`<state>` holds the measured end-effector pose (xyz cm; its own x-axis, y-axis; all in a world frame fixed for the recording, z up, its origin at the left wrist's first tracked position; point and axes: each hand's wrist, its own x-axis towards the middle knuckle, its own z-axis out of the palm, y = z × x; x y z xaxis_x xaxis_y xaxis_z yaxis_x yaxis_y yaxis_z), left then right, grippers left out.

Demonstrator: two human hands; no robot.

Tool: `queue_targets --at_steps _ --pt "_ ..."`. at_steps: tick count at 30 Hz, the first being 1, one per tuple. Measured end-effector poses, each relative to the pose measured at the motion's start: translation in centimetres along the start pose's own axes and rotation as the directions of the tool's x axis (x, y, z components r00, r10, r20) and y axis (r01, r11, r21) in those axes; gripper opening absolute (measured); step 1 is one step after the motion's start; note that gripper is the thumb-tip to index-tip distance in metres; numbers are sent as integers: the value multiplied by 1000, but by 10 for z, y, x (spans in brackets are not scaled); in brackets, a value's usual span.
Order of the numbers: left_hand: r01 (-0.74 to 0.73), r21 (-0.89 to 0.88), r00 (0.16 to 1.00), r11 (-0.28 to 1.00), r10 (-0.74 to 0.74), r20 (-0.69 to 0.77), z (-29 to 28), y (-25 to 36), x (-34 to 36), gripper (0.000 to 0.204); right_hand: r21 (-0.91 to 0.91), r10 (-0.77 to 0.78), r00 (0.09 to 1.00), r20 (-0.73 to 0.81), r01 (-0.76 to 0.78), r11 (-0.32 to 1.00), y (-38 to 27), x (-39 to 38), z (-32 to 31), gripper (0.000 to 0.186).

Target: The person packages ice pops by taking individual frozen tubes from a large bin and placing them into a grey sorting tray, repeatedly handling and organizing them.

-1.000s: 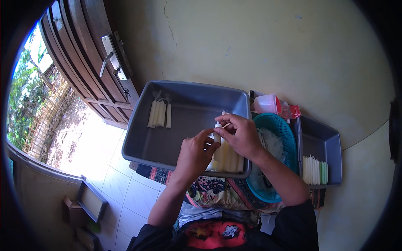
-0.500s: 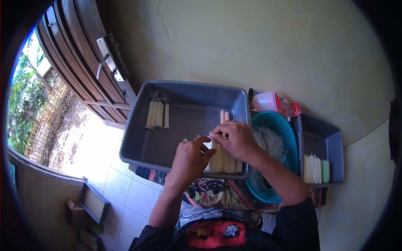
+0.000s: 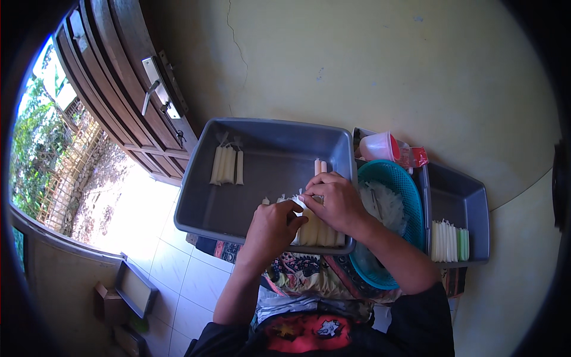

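Tube [image 3: 300, 204] sits between right grip [image 3: 334, 203], pinched on its top, and left grip [image 3: 271, 228], whose hold I can't tell.

Daylight comes in from the left, where the ground outside [image 3: 98, 184] and the nearest floor tiles [image 3: 151, 205] glare almost white, while the wooden door [image 3: 128, 89] and the lower-left corner sit in shadow. The wall [image 3: 369, 77] is softly, dimly lit, and the pale tubes [image 3: 324, 232] below the 2 hands [image 3: 334, 202] lose fine detail. Fisheye distortion curves the door strongly, and black vignetting swallows all 4 corners.
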<state>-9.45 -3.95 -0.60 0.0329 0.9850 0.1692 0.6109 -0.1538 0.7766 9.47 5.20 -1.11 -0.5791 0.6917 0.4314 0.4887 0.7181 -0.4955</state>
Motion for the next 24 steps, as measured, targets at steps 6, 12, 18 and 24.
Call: queue_targets --at_steps 6,12,18,24 --pt "-39 92 992 995 50 -120 -5 0 -1 18 20 -5 1000 -9 5 1000 -1 1 2 21" --pt "3 207 946 978 64 -318 -42 -14 14 19 105 -5 1000 -30 8 994 -12 33 -1 32" --pt "55 390 954 919 66 -291 -86 -76 60 22 230 8 994 111 -33 973 -5 115 50 41" --pt "130 478 991 869 -122 -48 -90 -119 98 19 38 -172 939 297 168 985 45 179 127 38"
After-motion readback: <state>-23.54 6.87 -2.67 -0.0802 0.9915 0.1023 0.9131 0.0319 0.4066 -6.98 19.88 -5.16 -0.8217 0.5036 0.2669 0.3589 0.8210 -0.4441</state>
